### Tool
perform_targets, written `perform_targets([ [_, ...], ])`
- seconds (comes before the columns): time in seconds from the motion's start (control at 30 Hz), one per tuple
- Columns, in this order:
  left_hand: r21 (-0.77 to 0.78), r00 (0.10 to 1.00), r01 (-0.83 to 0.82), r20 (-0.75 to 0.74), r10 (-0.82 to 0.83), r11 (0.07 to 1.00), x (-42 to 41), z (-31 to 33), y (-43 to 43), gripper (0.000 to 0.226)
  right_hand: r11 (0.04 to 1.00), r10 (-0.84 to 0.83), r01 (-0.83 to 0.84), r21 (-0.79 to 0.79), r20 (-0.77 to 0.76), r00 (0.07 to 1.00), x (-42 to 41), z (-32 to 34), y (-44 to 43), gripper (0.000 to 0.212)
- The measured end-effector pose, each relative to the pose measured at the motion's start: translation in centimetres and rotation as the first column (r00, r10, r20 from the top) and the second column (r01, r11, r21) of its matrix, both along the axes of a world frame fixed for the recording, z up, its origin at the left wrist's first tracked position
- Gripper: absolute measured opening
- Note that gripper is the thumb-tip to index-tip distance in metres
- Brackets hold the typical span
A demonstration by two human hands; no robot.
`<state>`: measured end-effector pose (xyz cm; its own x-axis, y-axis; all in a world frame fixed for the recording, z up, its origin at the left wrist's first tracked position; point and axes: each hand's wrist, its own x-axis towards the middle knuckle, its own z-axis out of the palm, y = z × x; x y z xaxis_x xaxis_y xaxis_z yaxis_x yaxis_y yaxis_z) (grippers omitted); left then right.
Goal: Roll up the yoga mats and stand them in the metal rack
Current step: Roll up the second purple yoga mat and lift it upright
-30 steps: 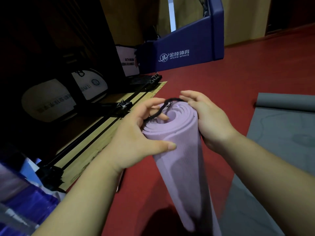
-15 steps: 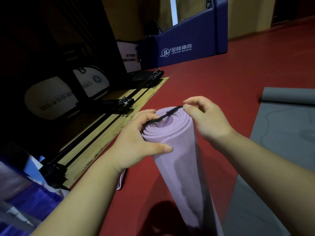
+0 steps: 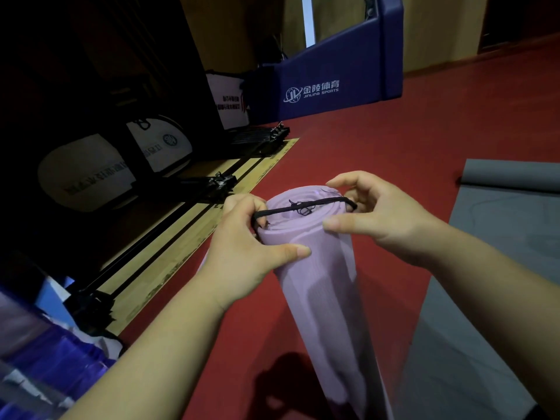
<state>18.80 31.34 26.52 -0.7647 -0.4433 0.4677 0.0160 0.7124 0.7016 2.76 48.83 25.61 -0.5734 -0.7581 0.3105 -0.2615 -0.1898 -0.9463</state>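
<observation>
Head view caught both of my hands up at the top of the purple mat (image 3: 327, 298). My left hand (image 3: 242, 253) was wrapped round the roll's left side, thumb pressed flat across the front, and its curled fingers hooked the left end of the black band (image 3: 303, 207). My right hand (image 3: 385, 216) pinched the band's right end at the far rim, fingers curled over it, while the thumb lay out straight against the front of the roll. So both grips were closed, one on the mat and band, one on the band alone.

The band ran taut straight across the open end of the roll, with a knot and loose frayed threads near its middle. And the mat itself was pale purple, wound tight, its spiral layers plain to see at the top. It stood tilted between my forearms, its lower end down near the red floor (image 3: 394, 131) at the bottom edge.

Off to my right a grey mat (image 3: 500, 237) lay flat on the floor, its far end curled into a small roll. At lower left sat something blue and blurred; I could not tell what it held.
</observation>
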Motion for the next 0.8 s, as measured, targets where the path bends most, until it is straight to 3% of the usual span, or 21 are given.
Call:
perform_targets([
  [0.13, -0.021, 0.998, -0.037, -0.044, 0.036, 0.999, -0.2, -0.1, 0.4, 0.070, 0.997, -0.056, 0.062, 0.046, -0.125, 0.991, -0.4, 0.1, 0.4, 0.069],
  [0.33, -0.080, 0.991, -0.086, -0.106, 0.077, 0.993, -0.6, -0.4, 1.0, 0.063, 0.983, -0.179, 0.185, -0.001, -0.255, 0.950, -0.4, -0.1, 0.3, 0.031],
  [0.47, -0.197, 0.983, -0.132, -0.151, 0.103, 0.972, -0.8, -0.7, 1.5, 0.060, 0.971, -0.239, 0.237, -0.043, -0.271, 0.932, -0.4, -0.7, 0.1, 0.028],
  [0.53, -0.265, 0.979, -0.162, -0.167, 0.120, 0.951, -0.8, -0.8, 1.7, 0.053, 0.964, -0.266, 0.259, -0.060, -0.280, 0.922, -0.6, -1.0, 0.1, 0.031],
  [0.63, -0.201, 0.974, -0.200, -0.150, 0.172, 0.959, -0.8, -1.5, 1.8, 0.047, 0.973, -0.225, 0.230, -0.017, -0.280, 0.933, -1.3, -1.7, 0.4, 0.055],
  [0.73, -0.095, 0.976, -0.185, -0.133, 0.171, 0.978, -0.8, -2.6, 1.8, 0.062, 0.985, -0.139, 0.160, 0.068, -0.243, 0.960, -2.0, -2.8, 0.4, 0.081],
  [0.8, -0.074, 0.983, -0.162, -0.103, 0.154, 0.984, -0.8, -3.6, 1.8, 0.080, 0.985, -0.115, 0.143, 0.093, -0.258, 0.959, -2.2, -3.3, 0.4, 0.084],
])
